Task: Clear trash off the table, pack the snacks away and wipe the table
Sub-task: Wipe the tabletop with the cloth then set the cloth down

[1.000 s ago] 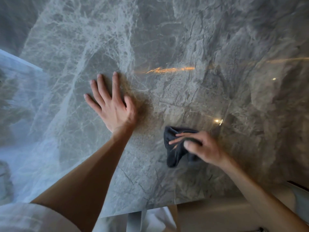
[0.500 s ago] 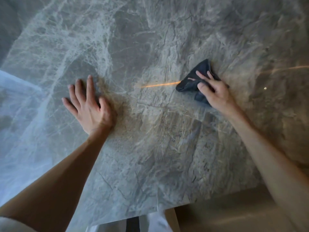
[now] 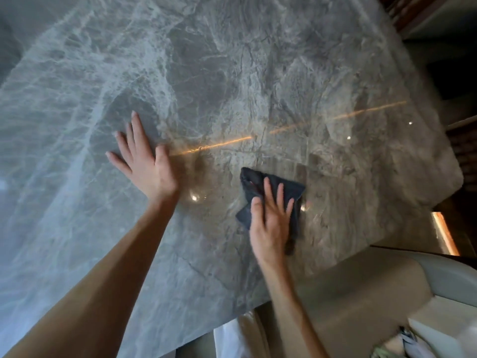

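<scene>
Left hand point(image 3: 147, 167), right hand point(image 3: 270, 224), both flat

A beige chair point(image 3: 348, 301) stands beside a glowing orange strip point(image 3: 445, 233).

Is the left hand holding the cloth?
No, the left hand lies flat on the bare table; the cloth is under the right hand.
</scene>
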